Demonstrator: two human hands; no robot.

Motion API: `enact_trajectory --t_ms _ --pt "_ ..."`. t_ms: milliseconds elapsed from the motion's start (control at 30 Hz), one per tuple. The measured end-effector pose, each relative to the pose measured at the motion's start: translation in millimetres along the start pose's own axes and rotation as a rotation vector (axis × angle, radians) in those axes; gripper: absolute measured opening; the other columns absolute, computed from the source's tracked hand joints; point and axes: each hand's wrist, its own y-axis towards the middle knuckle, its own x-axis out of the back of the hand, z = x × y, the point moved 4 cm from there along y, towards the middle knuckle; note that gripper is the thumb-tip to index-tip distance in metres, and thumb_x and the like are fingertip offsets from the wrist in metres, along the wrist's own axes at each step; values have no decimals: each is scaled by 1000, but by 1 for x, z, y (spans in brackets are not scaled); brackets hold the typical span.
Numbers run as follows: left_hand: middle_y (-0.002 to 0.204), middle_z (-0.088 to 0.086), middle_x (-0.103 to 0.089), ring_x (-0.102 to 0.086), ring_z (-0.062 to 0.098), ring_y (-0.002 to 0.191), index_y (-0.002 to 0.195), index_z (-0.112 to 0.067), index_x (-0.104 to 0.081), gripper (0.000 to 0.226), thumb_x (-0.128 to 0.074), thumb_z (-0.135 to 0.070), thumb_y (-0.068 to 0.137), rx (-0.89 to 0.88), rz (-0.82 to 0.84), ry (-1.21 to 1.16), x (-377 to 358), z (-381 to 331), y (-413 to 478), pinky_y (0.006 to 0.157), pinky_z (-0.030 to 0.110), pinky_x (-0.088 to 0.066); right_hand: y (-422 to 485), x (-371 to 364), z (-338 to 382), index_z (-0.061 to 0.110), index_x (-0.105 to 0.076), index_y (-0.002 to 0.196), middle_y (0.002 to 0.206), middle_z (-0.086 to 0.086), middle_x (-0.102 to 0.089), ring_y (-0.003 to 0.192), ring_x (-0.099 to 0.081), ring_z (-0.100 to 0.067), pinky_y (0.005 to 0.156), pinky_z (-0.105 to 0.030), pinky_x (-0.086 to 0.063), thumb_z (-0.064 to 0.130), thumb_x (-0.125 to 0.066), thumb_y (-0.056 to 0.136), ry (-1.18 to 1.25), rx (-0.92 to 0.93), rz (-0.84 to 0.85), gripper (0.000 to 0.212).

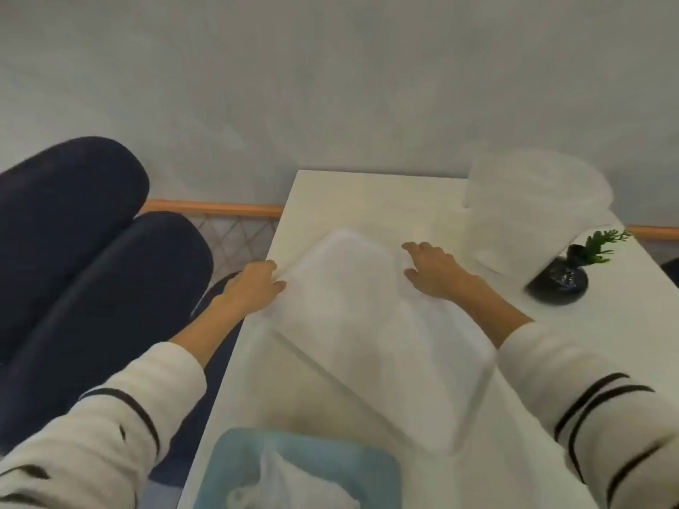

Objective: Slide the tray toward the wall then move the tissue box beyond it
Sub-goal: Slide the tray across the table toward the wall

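Observation:
A white rectangular tray (367, 325) lies turned at an angle on the white table (352, 192). My left hand (253, 288) grips its left rim near the table's left edge. My right hand (433, 273) holds the tray's right rim, fingers curled over it. A light blue tissue box (330, 464) with a white tissue sticking out sits at the table's near end, close to the tray's near corner. The grey wall (330, 86) rises just beyond the table's far edge.
A white lamp shade (532, 211) stands at the table's far right. A small black vase (558, 284) with a green sprig sits to the right of my right hand. Dark blue chair cushions (92, 251) stand left of the table.

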Motion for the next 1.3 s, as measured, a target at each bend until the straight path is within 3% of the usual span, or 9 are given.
enact_trajectory --t_ms 167,300,533,700,767,867,933,1100,1300 --pt "102 16 -66 -64 34 91 104 -2 -66 19 -60 -15 91 -50 -82 -2 -10 15 24 82 48 -55 19 -20 -6 4 -39 138 129 -20 -50 118 -50 -39 97 -46 -43 12 -38 97 13 -92 11 42" --pt "98 15 -64 -63 34 88 99 0 -66 14 -59 -10 92 -101 -110 19 -11 10 37 77 48 -56 27 -24 -9 1 -50 124 117 -20 -53 110 -52 -37 89 -46 -48 2 -38 95 -13 -115 -31 31" --pt "109 13 -66 -64 31 96 108 -5 -67 20 -57 -14 94 -93 -173 -4 -6 6 56 81 48 -56 32 -24 -6 1 -52 115 115 -15 -57 109 -54 -34 80 -41 -47 -1 -45 90 -94 -210 -76 26" --pt "131 16 -42 -47 33 114 127 -5 -51 46 -65 -25 88 -35 -287 34 -6 5 46 90 44 -49 33 -20 -1 1 -54 112 116 -16 -60 109 -57 -35 82 -39 -48 2 -49 87 -115 -267 -105 25" --pt "131 19 -39 -45 35 112 126 -2 -45 53 -68 -28 86 50 -354 -30 -5 7 38 84 41 -48 33 -19 -1 0 -55 111 115 -16 -61 107 -59 -35 81 -38 -48 2 -50 88 -119 -288 -114 24" --pt "123 22 -51 -56 36 101 123 3 -42 55 -65 -32 88 228 -229 -259 -15 17 35 69 37 -46 33 -16 0 -1 -57 110 112 -18 -63 103 -61 -35 81 -38 -48 3 -50 89 -101 -319 -131 23" --pt "107 19 -64 -63 33 86 118 6 -54 53 -61 -38 88 279 -82 -347 -24 21 33 59 33 -46 32 -15 1 -1 -58 110 112 -18 -63 102 -63 -36 81 -38 -49 2 -51 89 -77 -342 -132 23" --pt "91 15 -68 -69 33 80 96 1 -62 26 -62 -24 88 180 8 -265 -38 12 20 68 39 -55 30 -14 5 -2 -57 115 120 -18 -60 110 -60 -38 87 -38 -47 3 -50 90 21 -383 -109 27" --pt "80 11 -57 -56 28 74 79 -3 -54 13 -59 -11 89 99 -35 -106 -19 17 32 60 33 -44 15 -17 12 -5 -54 116 125 -21 -55 112 -57 -41 88 -39 -47 4 -49 89 147 -409 -43 30"
